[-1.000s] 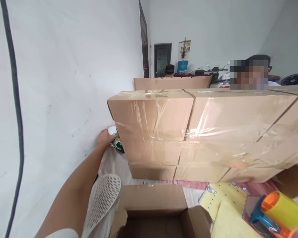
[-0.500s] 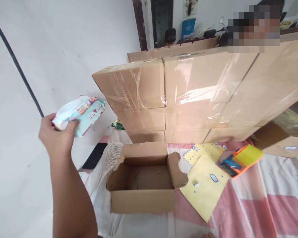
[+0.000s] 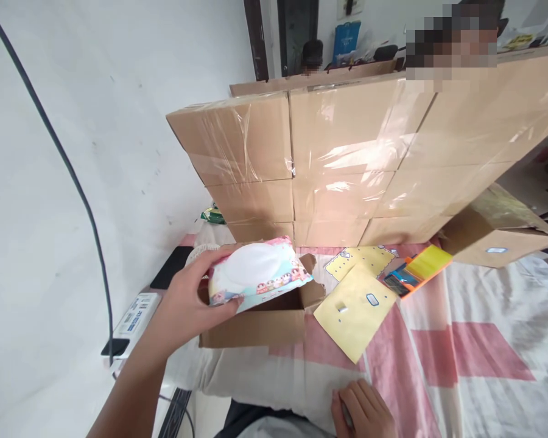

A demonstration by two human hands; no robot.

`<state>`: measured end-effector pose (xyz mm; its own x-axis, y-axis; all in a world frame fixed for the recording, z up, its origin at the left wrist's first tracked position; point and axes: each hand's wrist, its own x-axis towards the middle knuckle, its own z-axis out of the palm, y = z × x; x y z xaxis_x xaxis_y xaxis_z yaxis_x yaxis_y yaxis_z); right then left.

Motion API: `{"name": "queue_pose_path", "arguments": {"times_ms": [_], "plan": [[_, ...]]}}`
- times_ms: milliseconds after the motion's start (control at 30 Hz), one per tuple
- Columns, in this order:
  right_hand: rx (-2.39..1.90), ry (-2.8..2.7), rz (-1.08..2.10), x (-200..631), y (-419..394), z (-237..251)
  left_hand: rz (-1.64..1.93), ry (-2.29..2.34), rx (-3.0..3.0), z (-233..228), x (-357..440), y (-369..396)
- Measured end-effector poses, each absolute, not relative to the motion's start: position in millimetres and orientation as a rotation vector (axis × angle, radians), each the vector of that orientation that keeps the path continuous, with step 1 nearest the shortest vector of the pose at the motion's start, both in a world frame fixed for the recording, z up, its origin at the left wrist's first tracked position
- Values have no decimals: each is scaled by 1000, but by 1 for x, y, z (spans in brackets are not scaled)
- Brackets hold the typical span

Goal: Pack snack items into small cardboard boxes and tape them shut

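Observation:
My left hand (image 3: 189, 307) grips a pack of wet wipes (image 3: 261, 267) by its left end, thumb along the near side. The pack has a white oval lid and a pink and light blue wrapper with cartoon figures. It is above a small open cardboard box (image 3: 256, 328) and hides much of the opening. Near the bottom edge, my right hand (image 3: 365, 410) rests on the bedding with curled fingers. Something dark and small shows between thumb and fingers; its kind is unclear. Right of the box lies a yellow paper sheet (image 3: 360, 322) with a small whitish piece on it.
Taped cartons (image 3: 347, 134) form a wall behind the box. An orange and yellow package (image 3: 422, 271) and an open carton (image 3: 502, 246) stand to the right. On the left are a black flat object (image 3: 171, 267), a white labelled box (image 3: 137, 313) and a hanging cable (image 3: 75, 176). Two people are beyond the cartons.
My left hand has brought the wet wipes from the wall at left, rightward and down, over the cardboard box. My right hand, barely visible before, now shows on the bedding. The view has shifted.

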<state>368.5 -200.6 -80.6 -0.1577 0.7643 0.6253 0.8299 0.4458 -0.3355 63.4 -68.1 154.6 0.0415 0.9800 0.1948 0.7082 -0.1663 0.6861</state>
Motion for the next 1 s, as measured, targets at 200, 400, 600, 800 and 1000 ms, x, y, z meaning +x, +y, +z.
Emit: {"name": "queue_pose_path", "arguments": {"times_ms": [200, 400, 600, 800, 1000], "plan": [[-1327, -1940, -96, 369, -202, -83, 770, 1669, 2003, 144, 68, -64], [-1305, -1964, -138, 371, -201, -85, 474, 1686, 2153, 146, 59, -58], [-1324, -1977, -142, 370, -201, -84, 106, 1616, 2113, 126, 45, -41], [-1339, -1988, -144, 369, -201, -81, -124, 1544, 2143, 96, 43, -22], [-1353, -1928, 179, 367, -195, -59, -13, 1657, 1989, 111, 37, -29]]}}
